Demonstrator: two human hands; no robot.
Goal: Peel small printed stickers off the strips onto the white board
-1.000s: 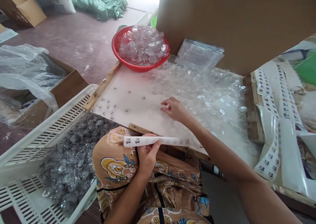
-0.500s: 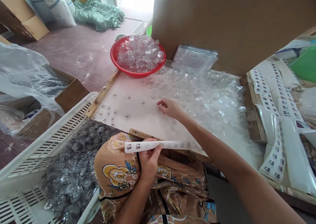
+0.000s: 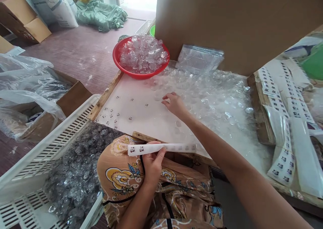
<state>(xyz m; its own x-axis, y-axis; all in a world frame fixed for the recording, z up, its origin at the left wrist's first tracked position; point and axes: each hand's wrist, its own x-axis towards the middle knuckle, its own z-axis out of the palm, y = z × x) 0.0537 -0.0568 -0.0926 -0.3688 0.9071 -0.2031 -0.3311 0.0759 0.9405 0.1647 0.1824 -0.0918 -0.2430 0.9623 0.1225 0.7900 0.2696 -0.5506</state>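
Low over my lap, my left hand pinches a folded white strip of panda stickers between thumb and fingers. Two panda prints face up at its left end; fainter ones show through toward the right. My right hand hovers over the white tabletop, thumb and forefinger slightly apart, and I see nothing between them. Clear round plastic pieces cover the table beside and beyond this hand. To its left, several small panda-marked pieces lie spread on the white surface.
A red basin heaped with clear pieces stands at the table's far left corner. Behind the table rises a large cardboard box. A white crate of dark-speckled clear pieces sits at left; more sticker strips lie at right.
My right hand has shifted slightly up and its thumb and forefinger show more clearly apart. The left hand keeps its hold on the sticker strip. The view has moved a little.
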